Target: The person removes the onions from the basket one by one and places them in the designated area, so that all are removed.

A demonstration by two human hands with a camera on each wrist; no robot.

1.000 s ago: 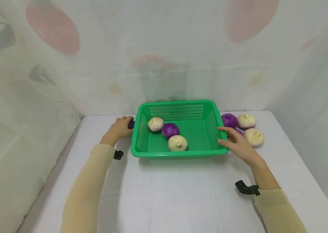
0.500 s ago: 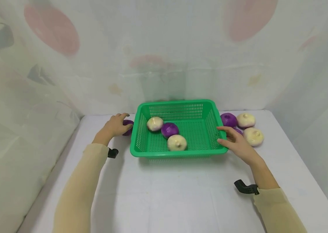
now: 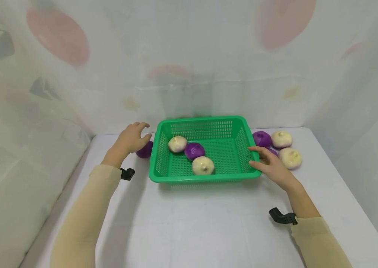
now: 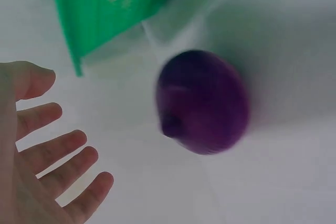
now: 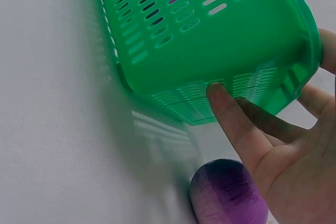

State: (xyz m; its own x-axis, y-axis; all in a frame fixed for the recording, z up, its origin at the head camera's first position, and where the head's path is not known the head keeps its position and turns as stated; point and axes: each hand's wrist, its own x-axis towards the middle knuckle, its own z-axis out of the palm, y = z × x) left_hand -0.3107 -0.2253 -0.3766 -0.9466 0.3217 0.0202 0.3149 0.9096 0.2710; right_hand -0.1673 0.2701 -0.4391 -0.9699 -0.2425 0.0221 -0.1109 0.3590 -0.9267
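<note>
My left hand is raised with its fingers apart, just left of the green basket. Below it a purple turnip lies on the table against the basket's left end. The left wrist view shows that turnip apart from the loosely spread fingers. My right hand grips the basket's right rim, and one of its fingers lies along the outer wall. Inside the basket are a white turnip, a purple turnip and another white turnip.
Right of the basket sit a purple turnip, two white turnips and one purple turnip partly behind my right hand. A white cloth covers the table. Printed fabric hangs behind and at both sides.
My left hand has let go of the purple turnip beside the basket, lifting up and to the left, so more of the turnip shows. The right hand stays on the rim.
</note>
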